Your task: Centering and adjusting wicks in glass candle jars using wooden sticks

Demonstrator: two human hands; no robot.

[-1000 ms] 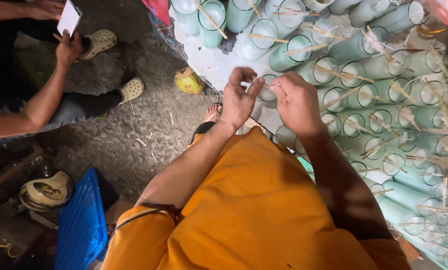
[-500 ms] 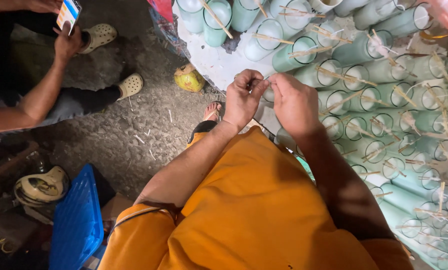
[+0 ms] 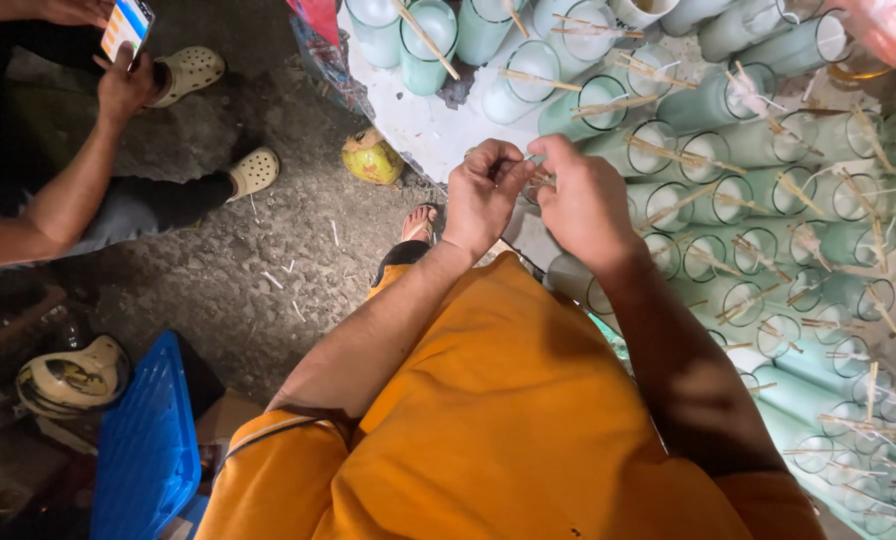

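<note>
Far left of the white table, another person sits on the gravel ground, one hand touching a phone, with two pale clogs on the feet between that person and the table. Lower down, well away from the table's near edge, a blue plastic lid lies beside a worn cream helmet. Just off the table's left corner sits a yellow-green husked fruit, and a sandalled foot shows below that corner. Over the table's front edge the left hand is curled, its thumb and fingertips pinched on a thin wooden stick held between both hands. The right hand meets it from the other side, its fingers likewise closed on the same small stick; what else the fingers hide I cannot tell. Both forearms run down to an orange shirt. Across the table and to the right of the hands stand rows of pale green glass candle jars, most with sticks laid across their rims, packed closely side by side up to the far right edge.
</note>
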